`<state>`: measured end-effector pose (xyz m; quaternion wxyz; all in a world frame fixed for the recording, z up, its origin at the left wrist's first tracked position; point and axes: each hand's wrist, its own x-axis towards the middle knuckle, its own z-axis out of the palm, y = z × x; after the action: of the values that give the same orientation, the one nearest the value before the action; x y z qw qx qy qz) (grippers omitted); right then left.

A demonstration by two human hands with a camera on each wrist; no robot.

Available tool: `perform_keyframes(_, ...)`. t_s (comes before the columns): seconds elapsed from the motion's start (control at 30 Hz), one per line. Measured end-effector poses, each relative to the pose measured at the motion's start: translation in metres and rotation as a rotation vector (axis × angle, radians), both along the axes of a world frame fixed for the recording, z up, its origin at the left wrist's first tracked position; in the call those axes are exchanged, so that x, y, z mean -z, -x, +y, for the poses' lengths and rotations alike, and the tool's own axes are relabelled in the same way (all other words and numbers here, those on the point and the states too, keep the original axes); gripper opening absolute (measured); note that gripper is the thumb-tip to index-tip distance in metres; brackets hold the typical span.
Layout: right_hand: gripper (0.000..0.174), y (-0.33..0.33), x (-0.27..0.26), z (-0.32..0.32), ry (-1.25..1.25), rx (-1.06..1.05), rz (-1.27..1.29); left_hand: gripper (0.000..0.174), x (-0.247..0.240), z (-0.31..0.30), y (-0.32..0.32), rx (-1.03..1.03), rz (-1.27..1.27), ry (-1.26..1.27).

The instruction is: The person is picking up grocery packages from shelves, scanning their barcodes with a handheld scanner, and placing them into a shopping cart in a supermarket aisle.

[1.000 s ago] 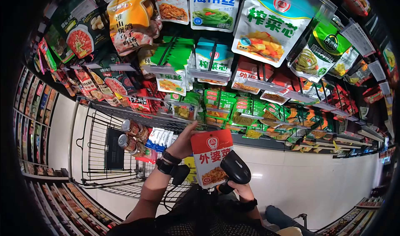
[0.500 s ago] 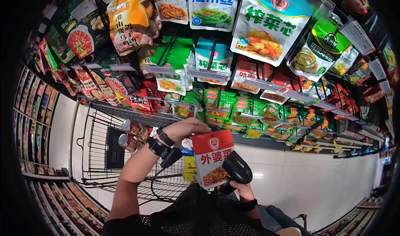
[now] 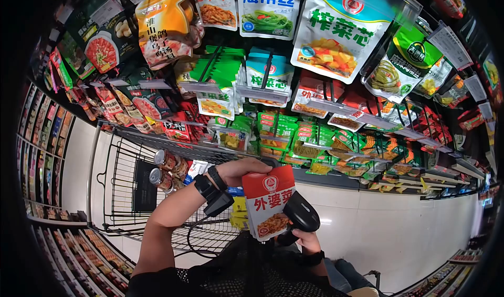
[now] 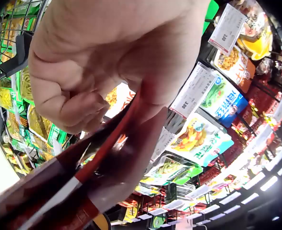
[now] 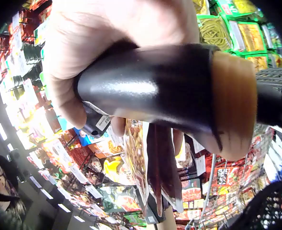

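Note:
A red-and-white food pouch (image 3: 269, 205) with a picture of the dish faces up in front of the body. My left hand (image 3: 244, 168) pinches its upper left edge. In the left wrist view, more than one layer of pouch (image 4: 59, 191) shows below the thumb of that hand (image 4: 102, 57). My right hand (image 3: 307, 239) grips a black handheld barcode scanner (image 3: 303, 213), whose head overlaps the pouch's right side. In the right wrist view the scanner (image 5: 150, 86) fills the palm, and pouch edges (image 5: 160, 167) stand beneath it with fingertips beside them.
A wire shopping cart (image 3: 118, 166) stands at the left, with jars (image 3: 164, 160) and yellow packs (image 3: 239, 213) in it. Ahead, shelves hold hanging pouches (image 3: 336, 34) and green packets (image 3: 310, 139). Pale floor (image 3: 357, 208) lies to the right.
My left hand has moved right from beside the pouch's upper left corner onto its top edge, its forearm swinging across the cart. The pouch and scanner have shifted slightly right.

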<state>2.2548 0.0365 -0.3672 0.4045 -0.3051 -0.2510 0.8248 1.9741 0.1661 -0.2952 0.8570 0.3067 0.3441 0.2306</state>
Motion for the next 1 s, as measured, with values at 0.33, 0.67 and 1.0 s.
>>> perform_keyframes(0.33,0.037,0.007,-0.027,0.006,-0.073,0.022,0.026,0.031,0.001,0.005,0.002,0.038,0.005,-0.008)
perform_keyframes(0.67,0.053,0.002,-0.018,0.011,-0.044,0.011,-0.019,0.023,-0.04,0.016,-0.016,0.168,0.638,-0.579)
perform_keyframes(1.0,0.054,-0.01,0.03,0.019,-0.274,0.002,-0.072,0.02,-0.056,0.033,-0.038,0.263,0.654,-0.841)
